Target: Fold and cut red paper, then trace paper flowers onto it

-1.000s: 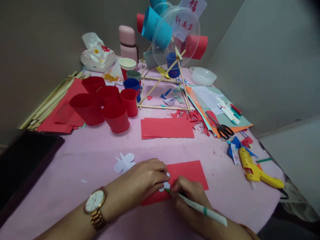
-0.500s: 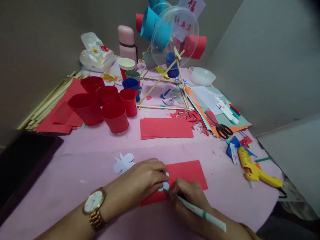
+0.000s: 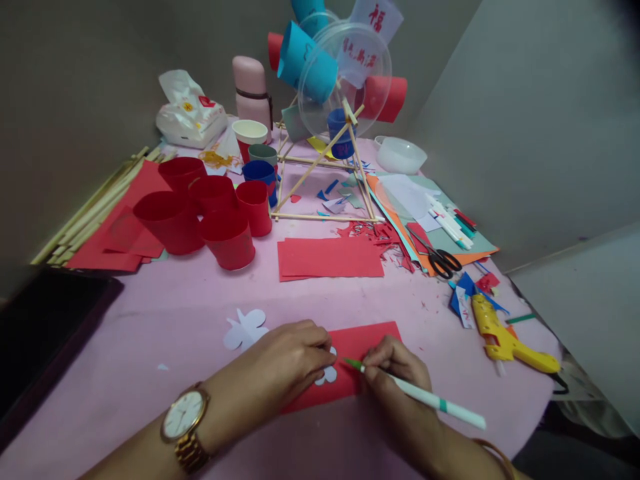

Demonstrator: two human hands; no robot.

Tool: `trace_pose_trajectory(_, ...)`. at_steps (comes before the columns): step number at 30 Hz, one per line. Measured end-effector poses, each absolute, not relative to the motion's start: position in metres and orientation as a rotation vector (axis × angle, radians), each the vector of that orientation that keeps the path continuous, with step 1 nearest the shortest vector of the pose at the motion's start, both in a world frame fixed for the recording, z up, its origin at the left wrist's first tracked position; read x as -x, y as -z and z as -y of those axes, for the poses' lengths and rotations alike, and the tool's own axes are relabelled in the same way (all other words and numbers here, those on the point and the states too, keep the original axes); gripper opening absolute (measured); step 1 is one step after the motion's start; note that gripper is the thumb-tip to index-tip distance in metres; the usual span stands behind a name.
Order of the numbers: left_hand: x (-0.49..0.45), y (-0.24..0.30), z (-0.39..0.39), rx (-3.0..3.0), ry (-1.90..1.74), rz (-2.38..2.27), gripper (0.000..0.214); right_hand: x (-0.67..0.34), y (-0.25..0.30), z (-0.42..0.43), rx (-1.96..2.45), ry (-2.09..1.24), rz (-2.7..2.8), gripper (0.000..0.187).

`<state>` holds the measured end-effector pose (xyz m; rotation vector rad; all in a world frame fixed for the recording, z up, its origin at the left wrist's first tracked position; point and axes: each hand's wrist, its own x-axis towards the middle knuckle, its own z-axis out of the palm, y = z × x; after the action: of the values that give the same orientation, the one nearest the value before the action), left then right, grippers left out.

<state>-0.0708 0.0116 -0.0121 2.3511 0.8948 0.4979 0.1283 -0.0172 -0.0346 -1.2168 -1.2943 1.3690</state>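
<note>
From my remote post I see, nearest, a gold watch [image 3: 185, 415] on the left wrist and a bracelet [image 3: 493, 453] on the right forearm. The right hand [image 3: 400, 380] has its fingers closed around a white marker [image 3: 430, 399] with a green band and green tip. The marker lies aslant, tip leftward and slightly away, butt toward the near right. Its tip is over a red paper sheet [image 3: 380, 333], just right of a small white cutout [image 3: 327, 377]; I cannot tell whether it touches.

The left hand [image 3: 295, 353] covers the sheet's left end and part of the round-lobed cutout, its fingers bent and bunched onto it; whether they pinch or merely press, I cannot tell. The sheet's long axis runs left to right, its right end angled slightly away.

To the right I see a yellow glue gun [image 3: 500, 340]; just beyond the left forearm, a second white cutout [image 3: 245, 328]. Past the sheet lie red strips [image 3: 330, 257], with black-handled scissors [image 3: 445, 263] on their right and red cups [image 3: 230, 240] on their left. Farther back stand a stick frame [image 3: 325, 217] bearing a cup-hung wheel, a tissue pack [image 3: 193, 120] and a pink flask [image 3: 250, 80].
</note>
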Motion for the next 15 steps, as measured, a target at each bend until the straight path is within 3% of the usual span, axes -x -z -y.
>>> trace_pose_trajectory(5,0.067,0.008,-0.007,-2.424,-0.418,-0.974,0.016,-0.126,0.037,0.012,1.155,-1.382,0.994,0.012)
trace_pose_trajectory(15,0.047,-0.006,0.012,-2.656,-0.054,-1.229,0.011,-0.125,0.033,0.007,1.132,-1.417,0.932,0.013)
